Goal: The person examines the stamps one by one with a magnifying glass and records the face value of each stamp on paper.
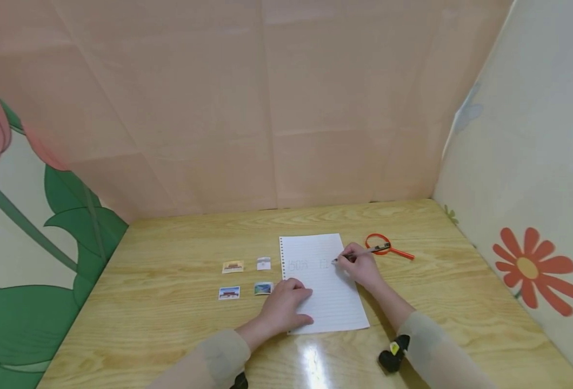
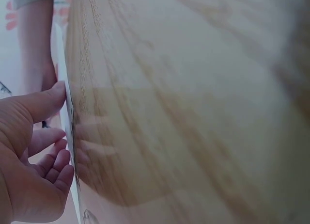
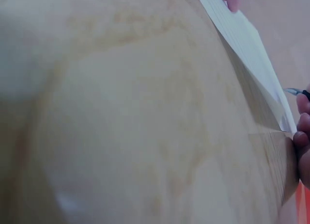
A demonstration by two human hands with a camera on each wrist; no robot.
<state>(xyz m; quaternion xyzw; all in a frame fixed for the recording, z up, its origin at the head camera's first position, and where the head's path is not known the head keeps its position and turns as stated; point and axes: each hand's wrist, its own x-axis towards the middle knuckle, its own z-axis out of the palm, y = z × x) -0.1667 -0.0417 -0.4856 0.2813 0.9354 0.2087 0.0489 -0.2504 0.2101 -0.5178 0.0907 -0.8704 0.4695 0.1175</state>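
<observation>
A lined sheet of paper [image 1: 315, 308] with punched holes along its left edge lies on the table. Pale handwriting [image 1: 298, 266] runs across its upper part. My right hand [image 1: 361, 268] pinches a pen [image 1: 378, 248], its tip at the end of the writing. In the right wrist view the pen tip [image 3: 292, 91] shows above the curled fingers [image 3: 302, 129]. Lower down, my left hand [image 1: 285, 307] rests on the sheet's left edge, thumb and fingers spread. The left wrist view shows the left fingertips [image 2: 60, 86] against the paper.
Several small picture stamps [image 1: 233, 267] lie left of the sheet, one [image 1: 264, 288] close to the left hand. A red magnifying glass [image 1: 403, 254] lies right of the paper, beyond the right hand. Behind the wooden table [image 1: 170, 281] hangs a pinkish cloth [image 1: 267, 108]; a flower-patterned wall stands at right.
</observation>
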